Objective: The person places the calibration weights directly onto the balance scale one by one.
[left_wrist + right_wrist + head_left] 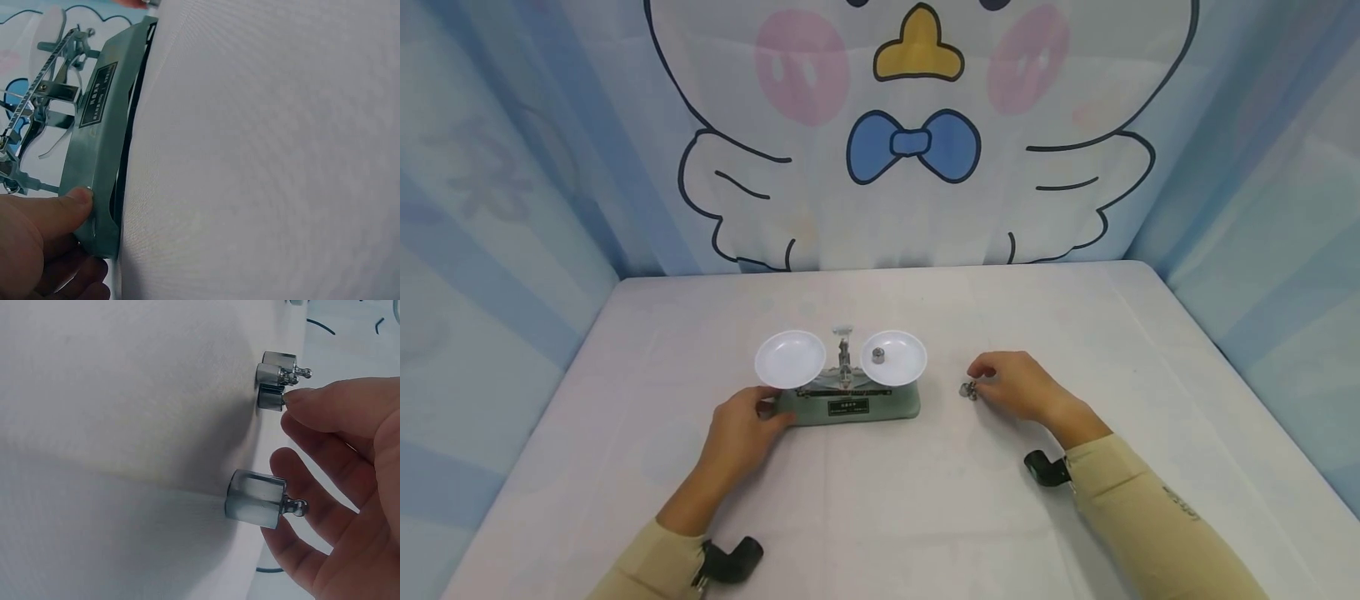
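green balance base (847, 406) and small weight (270, 398) (knobbed) are pinched by the hands (745, 429) (1017, 385), left and right respectively.

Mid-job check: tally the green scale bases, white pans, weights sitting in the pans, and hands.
Green scale base: 1
White pans (left pan, right pan): 2
Weight in right pan: 1
Hands (left hand, right hand): 2
Total: 6

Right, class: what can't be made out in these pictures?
Nameplate lettering: head view, too small; left wrist view, blurred.
Knob of small weight: right wrist view, partly hidden by fingers.
Any markings on metal weight in pan: head view, too small.
Left hand: left wrist view, cut off by left edge.
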Motion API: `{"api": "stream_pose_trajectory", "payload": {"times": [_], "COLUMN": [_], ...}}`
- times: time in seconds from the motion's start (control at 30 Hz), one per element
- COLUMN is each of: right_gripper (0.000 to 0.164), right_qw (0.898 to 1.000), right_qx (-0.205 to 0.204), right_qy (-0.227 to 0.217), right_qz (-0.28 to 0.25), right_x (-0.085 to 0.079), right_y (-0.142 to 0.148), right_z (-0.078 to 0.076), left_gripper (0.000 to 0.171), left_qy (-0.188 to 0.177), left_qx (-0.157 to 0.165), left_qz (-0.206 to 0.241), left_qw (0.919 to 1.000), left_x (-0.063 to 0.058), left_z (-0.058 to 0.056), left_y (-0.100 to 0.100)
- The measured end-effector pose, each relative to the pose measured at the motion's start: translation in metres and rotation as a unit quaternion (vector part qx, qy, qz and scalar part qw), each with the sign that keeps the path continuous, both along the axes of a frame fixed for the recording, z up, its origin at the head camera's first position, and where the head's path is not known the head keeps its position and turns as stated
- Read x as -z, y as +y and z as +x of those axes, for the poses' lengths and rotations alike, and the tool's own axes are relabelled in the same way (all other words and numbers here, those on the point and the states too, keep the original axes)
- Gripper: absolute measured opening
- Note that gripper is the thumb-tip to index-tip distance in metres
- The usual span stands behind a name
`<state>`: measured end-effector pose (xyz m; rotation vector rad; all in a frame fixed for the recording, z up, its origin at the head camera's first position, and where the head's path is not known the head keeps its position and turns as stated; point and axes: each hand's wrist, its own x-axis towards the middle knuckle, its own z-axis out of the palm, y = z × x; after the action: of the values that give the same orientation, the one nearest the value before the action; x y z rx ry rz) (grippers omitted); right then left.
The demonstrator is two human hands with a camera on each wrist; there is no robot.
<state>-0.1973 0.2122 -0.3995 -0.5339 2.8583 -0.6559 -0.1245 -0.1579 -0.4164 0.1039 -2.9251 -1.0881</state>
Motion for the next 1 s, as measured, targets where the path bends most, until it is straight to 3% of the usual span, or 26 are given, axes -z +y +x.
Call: {"api": "stream_pose_trajectory", "payload": {"times": [0.33, 1.0], "right_gripper": [0.015, 0.011], "right_qw": [1.000, 0.999], "right_qx": [-0.018, 0.003], "right_qy": [0.018, 0.029], "right_qz": [0.013, 0.025], "right_x": [0.0040, 0.0061], "right_y": [-0.0006, -0.0070], "right_z": [-0.0030, -0.0013], "left_gripper": [0.047, 0.047], "left_qy": [-0.001, 0.001], "left_qx": [-0.001, -0.005], "left_qz": [-0.005, -0.009], "left_qw": [1.0000, 1.0000], "left_x": [0.0006, 0.0034], "left_z": [-0.0008, -0.0003], "left_y": [0.0001, 0.0000]}}
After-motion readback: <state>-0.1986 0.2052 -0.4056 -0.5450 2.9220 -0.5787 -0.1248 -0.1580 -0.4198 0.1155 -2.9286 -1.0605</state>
